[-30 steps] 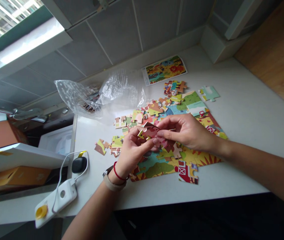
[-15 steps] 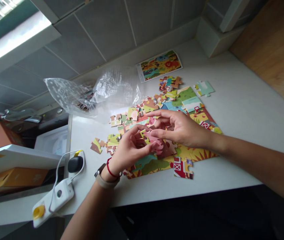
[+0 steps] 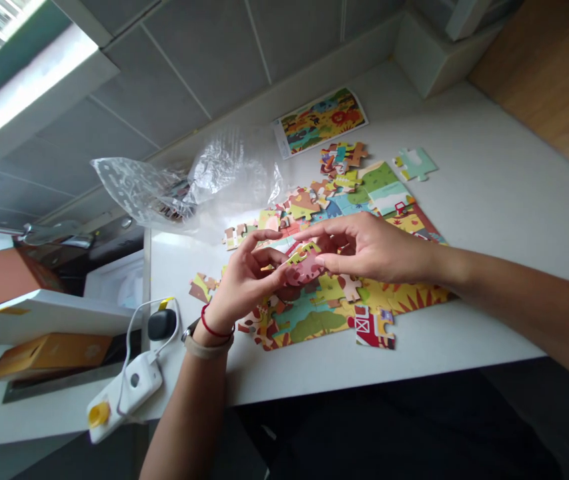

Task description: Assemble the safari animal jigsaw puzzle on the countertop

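Between both hands is a pink and yellow-green puzzle piece (image 3: 305,268), held above the jigsaw. My left hand (image 3: 251,273) pinches its left edge between thumb and fingers; my right hand (image 3: 367,250) grips the other edge. Below them lies the partly joined jigsaw puzzle (image 3: 314,321), with a green, blue and yellow picture. Loose pieces overlap its upper left part. A red barn piece (image 3: 371,327) rests at the puzzle's near edge, and a pale green piece (image 3: 415,163) lies apart beyond its far right corner. Fingers hide part of the held piece.
A picture card (image 3: 321,123) lies by the tiled wall, with a clear plastic bag (image 3: 224,177) left of it. A white power strip (image 3: 127,393) with a black plug (image 3: 161,325) and cable sits at the counter's left. Boxes (image 3: 49,357) stand beyond.
The held puzzle piece has turned and risen slightly in the fingers. My left hand's fingers have shifted on it. The whole view has moved a little.
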The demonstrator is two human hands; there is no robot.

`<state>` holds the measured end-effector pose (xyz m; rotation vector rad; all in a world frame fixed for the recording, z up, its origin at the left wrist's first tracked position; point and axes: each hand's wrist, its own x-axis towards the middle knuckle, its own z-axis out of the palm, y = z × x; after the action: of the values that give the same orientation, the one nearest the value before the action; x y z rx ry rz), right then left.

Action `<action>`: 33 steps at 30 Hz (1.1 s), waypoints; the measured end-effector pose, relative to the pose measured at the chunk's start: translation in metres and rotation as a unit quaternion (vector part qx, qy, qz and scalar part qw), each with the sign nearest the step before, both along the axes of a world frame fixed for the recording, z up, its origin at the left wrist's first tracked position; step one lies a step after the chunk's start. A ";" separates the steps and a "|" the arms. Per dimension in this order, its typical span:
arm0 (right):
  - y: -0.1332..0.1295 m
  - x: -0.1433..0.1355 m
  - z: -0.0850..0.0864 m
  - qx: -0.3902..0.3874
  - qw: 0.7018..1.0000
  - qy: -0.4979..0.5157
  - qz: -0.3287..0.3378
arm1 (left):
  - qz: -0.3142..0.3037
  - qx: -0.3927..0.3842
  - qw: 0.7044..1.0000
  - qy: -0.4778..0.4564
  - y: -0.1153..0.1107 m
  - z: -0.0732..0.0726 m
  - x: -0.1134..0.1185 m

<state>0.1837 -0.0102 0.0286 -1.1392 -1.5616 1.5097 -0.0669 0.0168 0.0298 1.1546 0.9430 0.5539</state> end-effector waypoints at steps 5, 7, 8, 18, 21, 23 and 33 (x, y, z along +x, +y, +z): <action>0.002 0.007 -0.004 0.010 0.998 -0.048 0.046 | -0.018 -0.013 1.000 -0.019 -0.001 -0.001 -0.001; 0.002 0.009 -0.004 0.072 0.991 -0.103 0.052 | -0.029 -0.015 0.999 -0.025 -0.003 0.000 0.001; 0.001 0.010 -0.004 0.121 0.983 -0.130 0.049 | -0.029 -0.016 0.999 -0.024 -0.004 0.001 0.002; -0.013 -0.007 -0.008 0.400 0.875 -0.238 0.134 | -0.040 -0.016 0.997 -0.064 -0.009 -0.001 0.008; -0.014 -0.008 -0.007 0.409 0.870 -0.242 0.129 | 0.045 -0.040 0.995 -0.079 -0.010 -0.004 0.009; -0.013 -0.008 -0.005 0.405 0.870 -0.254 0.122 | 0.126 -0.034 0.988 -0.084 -0.010 -0.012 0.007; -0.014 -0.008 0.007 0.378 0.875 -0.286 0.101 | 0.328 0.102 0.937 -0.061 0.014 -0.017 -0.024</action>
<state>0.1758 -0.0244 0.0357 -0.9893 -2.4315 0.5203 -0.0913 0.0303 0.0128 0.9544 1.1819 1.2732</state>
